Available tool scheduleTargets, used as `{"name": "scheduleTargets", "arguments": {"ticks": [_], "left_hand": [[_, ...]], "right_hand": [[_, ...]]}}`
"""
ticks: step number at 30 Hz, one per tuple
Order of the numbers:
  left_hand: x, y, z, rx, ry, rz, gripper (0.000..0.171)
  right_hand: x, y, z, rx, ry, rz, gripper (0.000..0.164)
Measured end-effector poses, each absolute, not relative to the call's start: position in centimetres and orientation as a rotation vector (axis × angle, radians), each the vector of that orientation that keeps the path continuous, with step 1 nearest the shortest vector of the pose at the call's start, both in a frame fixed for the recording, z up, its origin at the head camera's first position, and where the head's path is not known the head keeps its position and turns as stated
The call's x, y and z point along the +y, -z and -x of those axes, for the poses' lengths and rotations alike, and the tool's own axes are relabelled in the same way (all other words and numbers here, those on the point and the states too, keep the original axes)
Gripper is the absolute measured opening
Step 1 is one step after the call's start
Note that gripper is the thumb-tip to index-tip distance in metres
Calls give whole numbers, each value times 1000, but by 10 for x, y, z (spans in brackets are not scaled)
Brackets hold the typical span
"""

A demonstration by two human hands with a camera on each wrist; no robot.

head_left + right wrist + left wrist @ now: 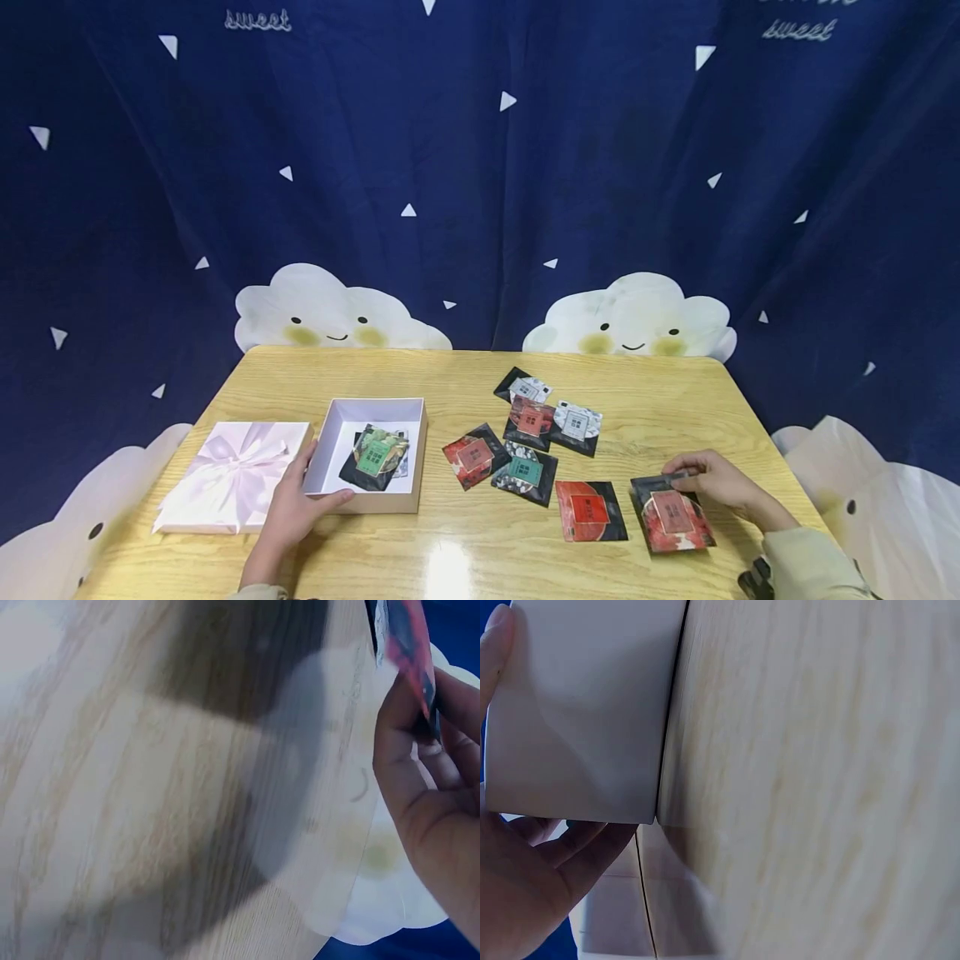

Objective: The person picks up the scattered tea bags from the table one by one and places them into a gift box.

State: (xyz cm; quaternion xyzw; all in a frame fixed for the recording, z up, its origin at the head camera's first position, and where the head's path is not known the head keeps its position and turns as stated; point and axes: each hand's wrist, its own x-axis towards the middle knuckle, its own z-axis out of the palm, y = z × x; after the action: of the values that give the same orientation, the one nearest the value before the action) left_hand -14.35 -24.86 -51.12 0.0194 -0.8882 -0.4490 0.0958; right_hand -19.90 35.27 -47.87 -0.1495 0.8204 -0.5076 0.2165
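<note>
My left hand [291, 505] grips the near left corner of an open white box [382, 503], thumb on the front rim and fingers along the left side. Inside the box lies a black sachet with a green label [380, 455], partly covering a paler one. In the left wrist view the box wall [585, 712] fills the upper left. At the right of the table, my right hand [708, 479] pinches the top edge of a black and red sachet [672, 515]. The right wrist view shows this sachet [411, 646] edge-on between thumb and fingers.
A white lid with a satin bow [240, 471] lies left of the box. Mid-table are several loose sachets, among them a green-labelled one [525, 472] and a red-labelled one [590, 510]. Behind the wooden table [450, 375] hangs a dark blue curtain [480, 167].
</note>
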Motion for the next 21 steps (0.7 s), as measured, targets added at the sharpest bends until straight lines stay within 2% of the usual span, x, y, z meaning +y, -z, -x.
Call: {"name": "scheduleTargets", "arguments": {"ticks": [6,13,21], "left_hand": [[-249,511,144,-2628,1328,-45,99],[-250,513,144,-2623,1325,-44,99],[-250,513,144,-2611,1341,-44,99]], "right_hand": [[346,478,202,2325,1434,314,31],[332,472,205,2399,1457,335,32],[312,467,210,2442,1467,237,30]]}}
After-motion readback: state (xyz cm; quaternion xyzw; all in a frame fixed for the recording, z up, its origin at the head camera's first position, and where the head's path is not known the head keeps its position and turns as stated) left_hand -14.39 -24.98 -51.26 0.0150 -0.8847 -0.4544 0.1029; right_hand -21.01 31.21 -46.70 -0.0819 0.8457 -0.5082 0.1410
